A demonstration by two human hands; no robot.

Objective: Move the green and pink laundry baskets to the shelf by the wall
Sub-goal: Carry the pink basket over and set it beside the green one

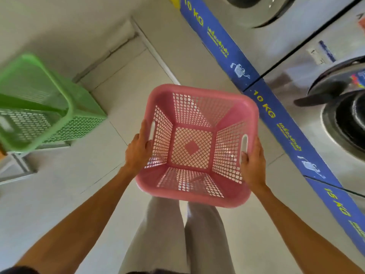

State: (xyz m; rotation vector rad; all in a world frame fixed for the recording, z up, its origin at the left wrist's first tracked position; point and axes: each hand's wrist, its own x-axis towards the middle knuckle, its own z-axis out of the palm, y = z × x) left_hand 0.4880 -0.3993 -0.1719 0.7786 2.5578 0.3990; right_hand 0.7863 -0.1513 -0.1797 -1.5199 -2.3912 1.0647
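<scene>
An empty pink laundry basket (192,149) with latticed walls hangs above the floor in the middle of the view. My left hand (138,150) grips its left rim by the handle slot, and my right hand (252,165) grips the right rim by the other slot. A green laundry basket (39,103) stands at the left on a low white shelf (17,167), and it looks empty.
Front-loading washing machines (325,86) with a blue 10 KG band (264,107) line the right side. The light tiled floor (122,99) runs between them and the shelf. My legs in light trousers (177,234) are below the pink basket.
</scene>
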